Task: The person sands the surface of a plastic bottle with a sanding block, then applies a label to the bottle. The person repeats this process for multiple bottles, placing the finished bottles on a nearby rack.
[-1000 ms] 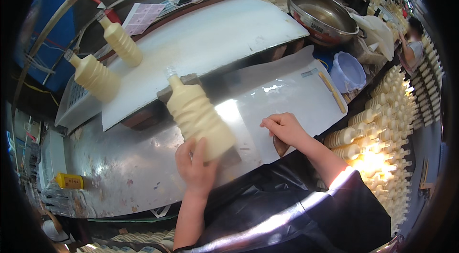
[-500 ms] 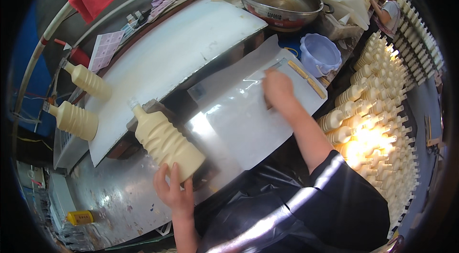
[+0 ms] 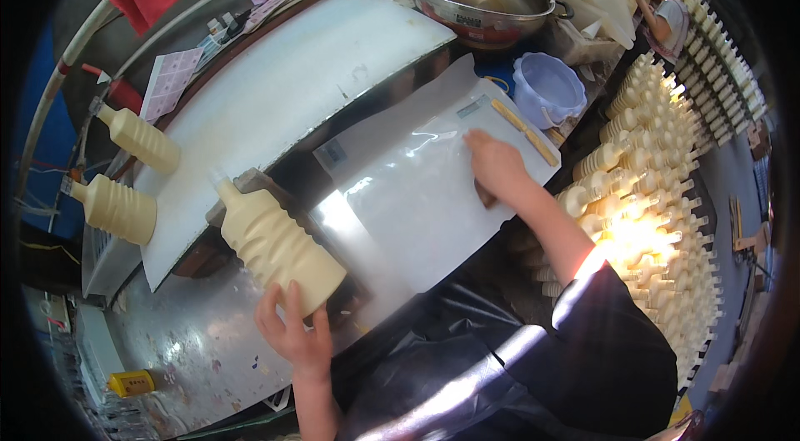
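Note:
With my left hand (image 3: pixel 293 334) I grip the lower end of a cream-coloured plastic bottle (image 3: pixel 279 245). It lies tilted, its neck toward the white board, in a dark holder. My right hand (image 3: pixel 497 167) is closed over the right part of a clear plastic sheet (image 3: pixel 408 228) spread on the metal worktop. A small brown edge (image 3: pixel 485 194) shows beneath its fingers; what it belongs to is mostly hidden. Just beyond that hand lies a yellowish wooden strip (image 3: pixel 525 132). The sheet bears small grey printed patches near its corners.
A white board (image 3: pixel 275 99) slopes behind, with two more cream bottles (image 3: pixel 121 209) at its left. A metal basin (image 3: pixel 479 3) and a lilac bucket (image 3: pixel 546 91) stand at the back right. Many bottles (image 3: pixel 633 191) stand in rows at right. A person (image 3: pixel 669 20) is far right.
My right hand has moved nearer to me along the sheet, away from the wooden strip. My left hand stays on the bottle. The whole view has shifted slightly.

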Action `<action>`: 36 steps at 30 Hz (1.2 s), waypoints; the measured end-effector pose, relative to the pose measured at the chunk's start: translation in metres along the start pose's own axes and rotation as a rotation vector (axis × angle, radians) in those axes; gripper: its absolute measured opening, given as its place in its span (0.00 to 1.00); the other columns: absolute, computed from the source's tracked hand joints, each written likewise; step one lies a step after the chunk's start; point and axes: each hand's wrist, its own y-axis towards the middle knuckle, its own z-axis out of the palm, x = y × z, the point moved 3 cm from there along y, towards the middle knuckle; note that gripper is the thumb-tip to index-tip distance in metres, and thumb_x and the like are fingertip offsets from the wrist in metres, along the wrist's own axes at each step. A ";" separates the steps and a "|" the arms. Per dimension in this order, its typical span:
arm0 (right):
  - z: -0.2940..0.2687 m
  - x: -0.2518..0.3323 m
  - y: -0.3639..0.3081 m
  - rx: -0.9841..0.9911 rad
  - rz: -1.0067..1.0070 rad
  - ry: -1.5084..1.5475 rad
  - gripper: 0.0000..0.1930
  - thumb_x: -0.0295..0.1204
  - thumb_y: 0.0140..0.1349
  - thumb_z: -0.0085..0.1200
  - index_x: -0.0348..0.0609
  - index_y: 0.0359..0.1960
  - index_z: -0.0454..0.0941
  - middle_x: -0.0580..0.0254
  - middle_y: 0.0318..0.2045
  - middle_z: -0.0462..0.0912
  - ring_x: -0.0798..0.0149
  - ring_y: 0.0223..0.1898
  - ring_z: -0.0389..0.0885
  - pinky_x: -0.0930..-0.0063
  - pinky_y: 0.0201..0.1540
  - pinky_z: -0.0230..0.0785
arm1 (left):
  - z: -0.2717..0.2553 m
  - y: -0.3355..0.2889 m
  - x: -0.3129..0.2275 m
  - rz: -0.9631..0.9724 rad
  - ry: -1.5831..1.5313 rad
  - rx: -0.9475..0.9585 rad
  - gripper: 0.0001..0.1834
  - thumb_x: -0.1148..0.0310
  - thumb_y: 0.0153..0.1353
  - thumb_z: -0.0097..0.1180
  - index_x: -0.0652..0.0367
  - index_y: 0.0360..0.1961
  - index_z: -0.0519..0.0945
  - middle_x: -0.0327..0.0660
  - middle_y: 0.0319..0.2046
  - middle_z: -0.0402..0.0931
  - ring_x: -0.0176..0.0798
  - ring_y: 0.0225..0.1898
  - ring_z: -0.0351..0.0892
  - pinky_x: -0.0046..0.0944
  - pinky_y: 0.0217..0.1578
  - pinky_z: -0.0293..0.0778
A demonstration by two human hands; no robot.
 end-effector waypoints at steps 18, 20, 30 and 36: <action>-0.016 0.073 -0.051 0.264 -0.087 0.029 0.27 0.19 0.55 0.53 0.38 0.60 0.75 0.46 0.48 0.79 0.42 0.40 0.84 0.54 0.41 0.78 | -0.004 0.000 0.002 -0.014 -0.002 0.051 0.31 0.72 0.49 0.70 0.58 0.58 0.80 0.52 0.60 0.70 0.59 0.58 0.70 0.55 0.59 0.67; -0.021 0.057 -0.046 0.295 -0.082 -0.001 0.32 0.19 0.50 0.59 0.36 0.62 0.72 0.42 0.42 0.78 0.40 0.38 0.83 0.54 0.40 0.78 | -0.003 0.000 0.002 -0.044 -0.017 0.019 0.32 0.73 0.49 0.71 0.58 0.59 0.79 0.52 0.60 0.70 0.58 0.58 0.71 0.54 0.58 0.68; -0.052 0.067 -0.143 0.363 -0.062 0.018 0.25 0.29 0.56 0.61 0.32 0.56 0.76 0.46 0.33 0.82 0.48 0.35 0.85 0.59 0.37 0.78 | 0.008 -0.007 0.018 -0.159 -0.195 -0.083 0.37 0.73 0.44 0.78 0.60 0.59 0.80 0.47 0.56 0.69 0.50 0.54 0.74 0.46 0.53 0.73; -0.018 0.040 -0.156 0.369 0.868 0.975 0.20 0.43 0.66 0.63 0.38 0.28 0.77 0.59 0.14 0.76 0.62 0.12 0.76 0.70 0.15 0.65 | -0.001 -0.003 0.018 -0.138 -0.199 -0.084 0.36 0.73 0.42 0.79 0.60 0.57 0.82 0.47 0.52 0.72 0.50 0.51 0.76 0.44 0.50 0.74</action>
